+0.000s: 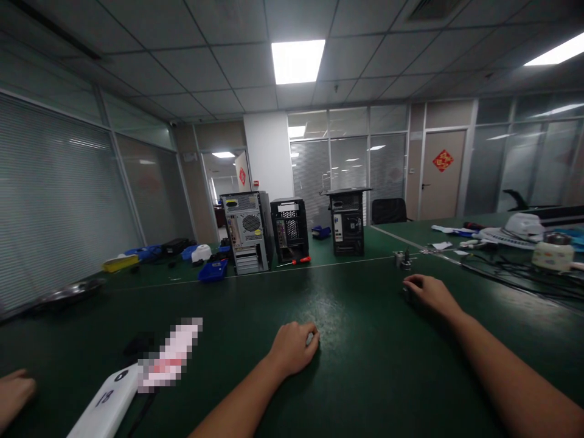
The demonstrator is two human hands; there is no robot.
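My left hand (292, 348) rests on the green table (356, 365) near the front middle. Its fingers are curled into a loose fist, and a small pale thing (312, 338) that I cannot make out shows at the fingertips. My right hand (431, 295) lies farther back on the right, fingers bent over a small dark object (407, 294). A small metal part (403, 260) stands on the table just beyond the right hand.
Three computer towers (246, 232) (289, 230) (347, 224) stand at the back, with a red-handled screwdriver (302, 260) beside them. Blue trays (212, 271) and a yellow tray (119, 263) lie at the back left. Cables and white devices (524, 228) crowd the right. A white numbered device (109, 401) and another person's hand (13, 392) are at the bottom left.
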